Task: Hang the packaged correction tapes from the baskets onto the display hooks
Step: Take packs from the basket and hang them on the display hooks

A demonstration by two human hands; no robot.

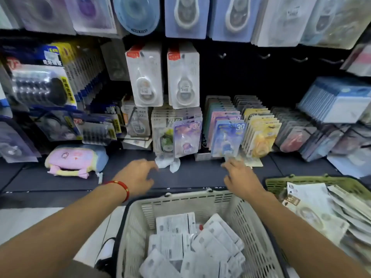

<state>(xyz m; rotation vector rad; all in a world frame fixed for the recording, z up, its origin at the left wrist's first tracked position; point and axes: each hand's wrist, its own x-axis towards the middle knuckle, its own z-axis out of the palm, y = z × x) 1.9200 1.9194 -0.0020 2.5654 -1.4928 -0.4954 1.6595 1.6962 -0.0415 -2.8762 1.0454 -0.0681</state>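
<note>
Packaged correction tapes (192, 245) lie loose, backs up, in the beige basket (202, 201) at bottom centre, its near rim cut off by the frame edge. More packs (321, 213) fill a green basket (301, 180) at lower right, also partly out of view. Above, two white carded tapes (163, 77) hang at mid-frame; the top row of packages is blurred and cropped. Bare display hooks (265, 56) show dimly against the dark panel at upper right. The left hand (138, 177), a red bracelet (122, 187) at its wrist, reaches over the dark shelf (190, 175) with fingers loosely spread, holding nothing. The right hand (241, 175) reaches toward the blue carded pack (228, 137); its blurred fingertips make any grip impossible to tell.
</note>
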